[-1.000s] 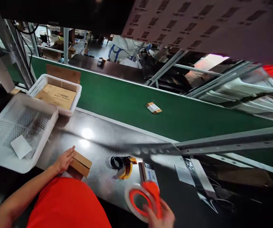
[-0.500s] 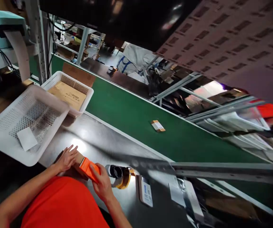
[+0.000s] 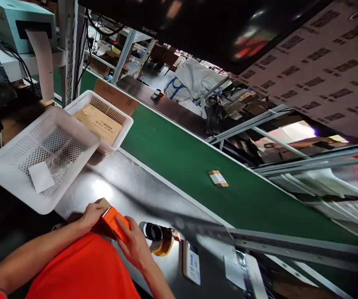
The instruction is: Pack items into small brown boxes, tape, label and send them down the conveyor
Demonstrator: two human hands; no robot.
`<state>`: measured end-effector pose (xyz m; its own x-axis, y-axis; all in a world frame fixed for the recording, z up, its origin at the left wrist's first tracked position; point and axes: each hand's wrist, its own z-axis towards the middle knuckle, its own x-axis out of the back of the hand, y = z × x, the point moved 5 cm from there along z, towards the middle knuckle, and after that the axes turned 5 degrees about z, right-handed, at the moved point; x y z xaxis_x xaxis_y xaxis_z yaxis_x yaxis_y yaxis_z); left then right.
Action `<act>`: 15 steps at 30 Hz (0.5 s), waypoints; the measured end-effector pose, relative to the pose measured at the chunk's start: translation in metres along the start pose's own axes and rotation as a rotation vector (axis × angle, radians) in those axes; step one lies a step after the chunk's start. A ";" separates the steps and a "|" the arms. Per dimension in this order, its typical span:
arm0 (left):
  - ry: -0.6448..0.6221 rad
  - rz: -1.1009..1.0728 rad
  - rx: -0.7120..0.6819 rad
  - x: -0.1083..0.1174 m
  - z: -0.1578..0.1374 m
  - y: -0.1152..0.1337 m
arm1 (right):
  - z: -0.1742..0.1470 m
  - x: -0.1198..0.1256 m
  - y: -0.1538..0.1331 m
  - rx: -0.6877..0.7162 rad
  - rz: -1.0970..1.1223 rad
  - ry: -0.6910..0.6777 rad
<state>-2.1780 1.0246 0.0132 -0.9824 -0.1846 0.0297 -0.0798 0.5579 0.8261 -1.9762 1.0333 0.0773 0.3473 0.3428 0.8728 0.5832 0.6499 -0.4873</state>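
Observation:
My right hand [image 3: 135, 243] grips an orange boxy handheld tool [image 3: 115, 222] with a shiny front edge; its exact kind I cannot make out. It rests against a small brown cardboard box [image 3: 103, 202] at the near edge of the metal bench. My left hand [image 3: 92, 216] is closed over that box beside the tool's front, its fingertips partly hidden. To the right of my right hand lie a black roll [image 3: 153, 231] and a yellow tape roll [image 3: 165, 243]. Farther right is a flat white device [image 3: 191, 262] with a small display.
A white plastic basket [image 3: 8, 166] holding a white card and clear wrap overlaps a second basket [image 3: 128, 126] with a flat brown carton. Behind the metal bench [image 3: 125, 178] runs a green conveyor [image 3: 172, 151] carrying a small labelled box [image 3: 218, 178]. A dark screen hangs overhead.
My left hand's fingers, spread over the box before, have curled in around it near the orange tool. The camera view has shifted slightly, moving the background to the right.

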 end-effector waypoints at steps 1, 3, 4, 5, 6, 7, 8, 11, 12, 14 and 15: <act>0.035 0.051 -0.026 0.005 0.004 0.002 | 0.001 0.003 -0.001 -0.044 -0.004 -0.047; 0.092 0.106 -0.062 0.017 0.012 0.005 | 0.001 0.008 -0.001 -0.131 -0.040 -0.127; 0.117 0.115 -0.074 0.023 0.016 0.006 | 0.000 0.011 -0.001 -0.165 -0.064 -0.162; 0.143 0.117 -0.082 0.030 0.020 0.006 | 0.000 0.013 -0.002 -0.199 -0.091 -0.195; 0.165 0.111 -0.085 0.036 0.024 0.005 | 0.001 0.014 -0.003 -0.232 -0.114 -0.228; 0.179 0.098 -0.081 0.041 0.028 0.003 | 0.002 0.015 -0.005 -0.263 -0.133 -0.263; 0.185 0.078 -0.071 0.044 0.032 -0.001 | 0.005 0.016 -0.007 -0.289 -0.147 -0.299; 0.164 -0.017 -0.018 0.048 0.041 -0.017 | 0.018 0.016 -0.019 -0.309 -0.180 -0.402; 0.152 -0.053 0.001 0.048 0.042 -0.022 | 0.023 0.016 -0.023 -0.299 -0.185 -0.426; 0.137 -0.108 0.030 0.050 0.042 -0.033 | 0.032 0.017 -0.029 -0.275 -0.191 -0.457; 0.134 -0.123 0.041 0.051 0.042 -0.038 | 0.036 0.018 -0.031 -0.260 -0.191 -0.464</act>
<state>-2.2318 1.0278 -0.0404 -0.9338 -0.3578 0.0064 -0.2076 0.5561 0.8047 -2.0142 1.0433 0.1088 -0.1070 0.5361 0.8373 0.7864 0.5609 -0.2587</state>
